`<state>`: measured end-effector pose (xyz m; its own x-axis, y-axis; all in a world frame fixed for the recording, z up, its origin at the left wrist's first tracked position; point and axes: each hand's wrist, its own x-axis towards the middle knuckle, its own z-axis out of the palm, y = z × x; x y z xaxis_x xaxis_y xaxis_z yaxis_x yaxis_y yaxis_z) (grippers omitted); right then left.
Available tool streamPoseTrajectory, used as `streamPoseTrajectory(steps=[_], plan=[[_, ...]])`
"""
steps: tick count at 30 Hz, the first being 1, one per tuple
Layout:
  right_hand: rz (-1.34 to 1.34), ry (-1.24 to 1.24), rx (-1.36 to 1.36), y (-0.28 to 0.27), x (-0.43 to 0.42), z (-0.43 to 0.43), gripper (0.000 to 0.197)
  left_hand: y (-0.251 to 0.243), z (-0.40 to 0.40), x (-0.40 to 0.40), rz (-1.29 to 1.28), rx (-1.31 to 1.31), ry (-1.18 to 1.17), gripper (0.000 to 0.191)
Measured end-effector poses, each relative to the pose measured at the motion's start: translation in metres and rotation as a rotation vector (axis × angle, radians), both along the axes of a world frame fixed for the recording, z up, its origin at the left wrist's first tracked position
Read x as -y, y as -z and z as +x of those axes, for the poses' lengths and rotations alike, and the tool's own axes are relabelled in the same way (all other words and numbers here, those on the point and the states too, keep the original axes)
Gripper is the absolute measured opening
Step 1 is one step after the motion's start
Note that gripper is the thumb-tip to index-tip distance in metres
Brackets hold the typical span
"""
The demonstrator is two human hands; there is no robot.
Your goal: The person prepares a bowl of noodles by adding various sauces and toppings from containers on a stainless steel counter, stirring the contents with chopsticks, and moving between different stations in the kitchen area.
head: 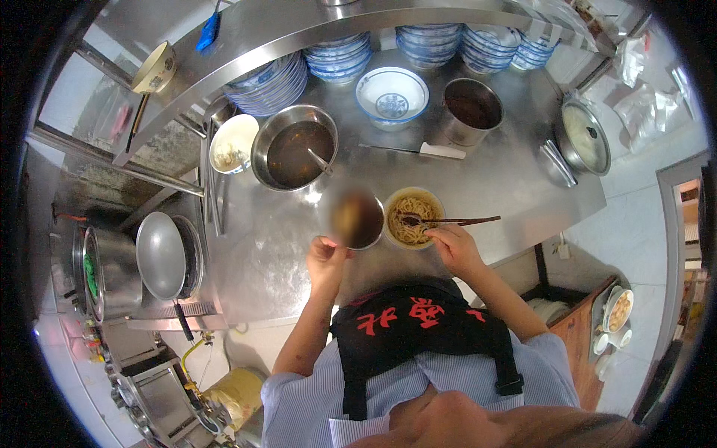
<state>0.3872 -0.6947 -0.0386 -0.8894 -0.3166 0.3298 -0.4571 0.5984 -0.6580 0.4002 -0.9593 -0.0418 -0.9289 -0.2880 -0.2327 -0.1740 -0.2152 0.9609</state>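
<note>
My left hand (327, 259) grips the near rim of a metal bowl (369, 227) of dark liquid, partly blurred in the picture. Close on its right sits a round bowl of noodles (415, 215). At this bowl's near right edge, my right hand (452, 246) holds a spoon (411, 219) whose dark end lies on the noodles. Brown chopsticks (476, 220) reach from the noodles out past the right rim, beside my fingers; whether I hold them too is hard to tell.
Behind stand a steel basin of dark broth (294, 154), a blue-and-white bowl (392, 98), a steel pot (473, 112) and a white-handled knife (442, 151). Stacked bowls (428, 47) line the shelf's underside. A wok (161, 255) and a large pot (115, 274) are at the left.
</note>
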Motion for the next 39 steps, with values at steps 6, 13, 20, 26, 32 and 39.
streamPoseTrajectory(steps=[6, 13, 20, 26, 32, 39], plan=[[-0.003, 0.052, -0.014, -0.003, -0.002, -0.005, 0.017, 0.002, -0.001, 0.0, -0.029, -0.02, 0.008, 0.013], [-0.558, 0.067, 0.267, -0.052, 0.014, 0.009, 0.016, -0.009, -0.001, -0.01, 0.012, -0.024, 0.128, 0.014], [-0.272, -0.134, 0.163, -0.063, 0.034, 0.001, 0.013, -0.029, 0.004, -0.019, -0.055, -0.089, 0.196, 0.016], [-0.342, -0.118, 0.313, -0.058, 0.035, 0.002, 0.014, -0.029, 0.005, -0.021, -0.028, -0.153, 0.213, 0.017], [-0.824, 0.049, 0.688, -0.025, 0.03, 0.002, 0.024, -0.024, 0.002, -0.026, -0.039, -0.105, 0.221, 0.017], [-0.953, 0.182, 0.639, -0.026, 0.012, 0.0, 0.027, -0.012, -0.002, -0.019, -0.017, -0.015, 0.142, 0.016]])
